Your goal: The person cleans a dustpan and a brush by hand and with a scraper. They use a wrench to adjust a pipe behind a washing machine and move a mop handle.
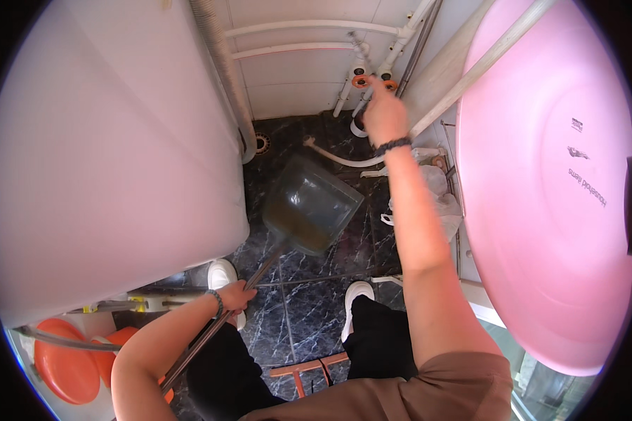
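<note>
My left hand (235, 297) is closed around the metal handle (265, 271) of a long-handled dustpan. The handle runs back past my left forearm. Its translucent grey pan (316, 208) is over the dark floor, with something brownish showing in it. My right hand (387, 116) reaches forward to the white water pipes at the wall, a finger at the orange valve handle (360, 81). A second orange valve handle (389, 85) is partly behind that hand. Motion blur hides whether the fingers grip either one.
To the left stands a large white appliance (121, 131) with a ribbed hose (210, 47). A big pink plastic basin (526, 158) leans on the right, behind a pale pole (479, 73). A loose white hose (342, 159), a floor drain (262, 143) and plastic bags (442, 202) lie ahead.
</note>
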The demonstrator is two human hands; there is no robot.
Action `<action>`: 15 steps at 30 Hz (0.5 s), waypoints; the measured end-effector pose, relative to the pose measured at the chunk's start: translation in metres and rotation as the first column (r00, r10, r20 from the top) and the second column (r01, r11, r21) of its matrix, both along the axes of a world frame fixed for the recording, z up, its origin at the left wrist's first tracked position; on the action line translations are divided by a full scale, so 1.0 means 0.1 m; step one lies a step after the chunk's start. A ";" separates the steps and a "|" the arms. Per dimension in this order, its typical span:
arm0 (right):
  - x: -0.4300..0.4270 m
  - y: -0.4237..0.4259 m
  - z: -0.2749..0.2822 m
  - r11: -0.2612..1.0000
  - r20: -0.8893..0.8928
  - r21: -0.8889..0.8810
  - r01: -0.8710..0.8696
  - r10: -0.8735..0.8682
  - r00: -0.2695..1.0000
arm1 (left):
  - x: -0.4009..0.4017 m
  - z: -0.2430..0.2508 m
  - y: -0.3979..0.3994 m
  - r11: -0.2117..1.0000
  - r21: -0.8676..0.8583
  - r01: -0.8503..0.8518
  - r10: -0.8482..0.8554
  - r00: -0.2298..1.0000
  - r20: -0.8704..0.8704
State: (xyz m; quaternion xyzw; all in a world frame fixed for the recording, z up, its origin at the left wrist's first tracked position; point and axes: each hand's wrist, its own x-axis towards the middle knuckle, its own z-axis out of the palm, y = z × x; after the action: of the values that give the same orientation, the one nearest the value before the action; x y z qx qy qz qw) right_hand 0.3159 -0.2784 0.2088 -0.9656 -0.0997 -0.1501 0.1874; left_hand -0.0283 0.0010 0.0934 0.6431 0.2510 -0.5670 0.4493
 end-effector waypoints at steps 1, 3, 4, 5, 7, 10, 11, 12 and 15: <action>0.11 -0.05 0.09 0.999 0.122 -0.048 0.011 -0.005 0.993 | -0.01 -0.02 0.00 0.999 -0.030 -0.023 0.023 1.000 0.004; 0.18 -0.09 0.36 0.978 0.089 -0.206 0.018 0.000 0.996 | 0.02 -0.02 -0.05 1.000 -0.015 -0.008 0.008 1.000 -0.003; 0.22 -0.04 0.51 0.978 0.091 -0.207 0.011 0.008 0.996 | 0.02 0.00 -0.06 1.000 0.009 0.004 -0.004 1.000 -0.015; 0.28 0.02 0.64 0.940 0.058 -0.340 0.013 0.007 0.998 | 0.00 0.00 -0.05 1.000 0.007 -0.004 0.004 1.000 -0.013; 0.41 0.07 0.88 0.881 0.028 -0.472 0.008 0.006 1.000 | -0.03 -0.02 -0.03 1.000 0.000 -0.010 0.010 1.000 0.001; 0.69 0.04 1.10 0.747 0.119 -0.650 0.141 -0.083 0.989 | -0.04 -0.04 0.02 1.000 -0.017 0.003 -0.003 1.000 0.013; 0.84 0.05 1.11 0.768 0.161 -0.624 0.142 -0.051 0.986 | -0.02 -0.05 0.00 1.000 -0.029 0.007 -0.007 1.000 0.017; 0.94 0.05 1.11 0.789 0.202 -0.598 0.139 -0.019 0.979 | -0.01 -0.04 0.00 0.999 -0.045 0.006 -0.006 1.000 0.014; 0.97 0.60 0.99 0.674 0.234 -0.739 0.004 0.250 0.940 | -0.01 0.02 0.01 0.999 -0.053 -0.009 0.008 1.000 -0.008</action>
State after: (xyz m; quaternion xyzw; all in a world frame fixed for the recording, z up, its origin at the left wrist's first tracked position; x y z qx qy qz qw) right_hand 0.4130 -0.2188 0.3079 -0.9136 -0.2453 -0.2371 -0.2212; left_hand -0.0293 0.0023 0.0949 0.6278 0.2405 -0.5739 0.4676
